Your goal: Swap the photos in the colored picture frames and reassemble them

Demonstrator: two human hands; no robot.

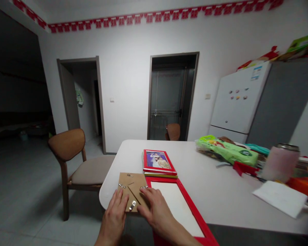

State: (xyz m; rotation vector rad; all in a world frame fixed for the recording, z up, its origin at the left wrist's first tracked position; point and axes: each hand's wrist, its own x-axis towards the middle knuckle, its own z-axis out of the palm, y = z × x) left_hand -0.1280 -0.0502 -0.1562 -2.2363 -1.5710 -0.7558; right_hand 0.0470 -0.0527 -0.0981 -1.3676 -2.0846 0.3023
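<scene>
A brown backing board [132, 181] with metal clips and a thin slot lies near the table's left front corner. My left hand [115, 212] rests on its left edge, fingers stretched out. On the opposite side, my right hand [155, 206] touches the board by a metal clip [144, 187], its thumb and fingers apart. Partly under my right forearm lies a large red frame [188, 194] with a white panel [178, 205] inside. Beyond it, a red-framed photo [157, 160] sits on top of a small stack of frames.
To the right on the white table [195, 171] are a green package [228, 150], a pink jar [281, 162] and white paper [281, 198]. A wooden chair [66, 145] stands at the left. A fridge [238, 99] is at the back right.
</scene>
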